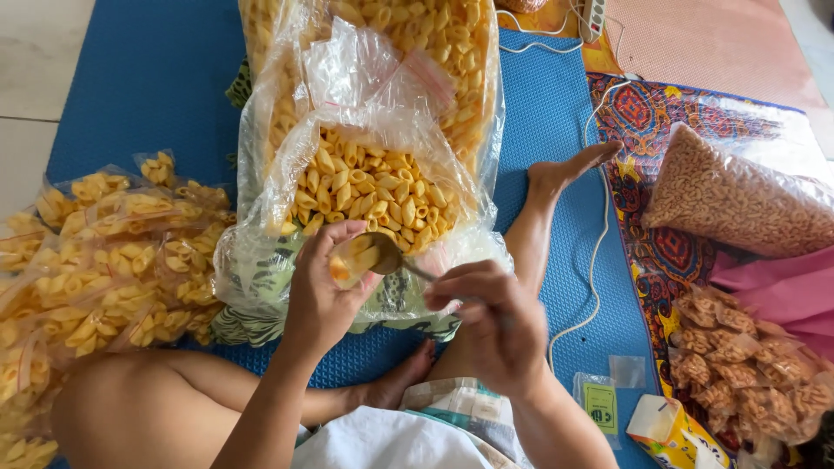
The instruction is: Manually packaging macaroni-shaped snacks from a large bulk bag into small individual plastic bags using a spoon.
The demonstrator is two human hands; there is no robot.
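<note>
My left hand [326, 291] holds a small clear plastic bag [352, 260] with a few yellow shell-shaped snacks in it. My right hand [495, 326] grips the handle of a metal spoon [387, 254], whose bowl is at the bag's mouth. Both hands are just in front of a large open plastic sack [373, 187] full of the same yellow snacks, resting on a blue mat [148, 87].
A heap of small filled snack bags [113, 252] lies at the left. At the right are a big bag of brown snacks [738, 200], small packs of brown snacks [738, 369], a white cable [599, 234], empty bags [599, 399] and a carton [669, 430]. My bare legs and feet cross the mat.
</note>
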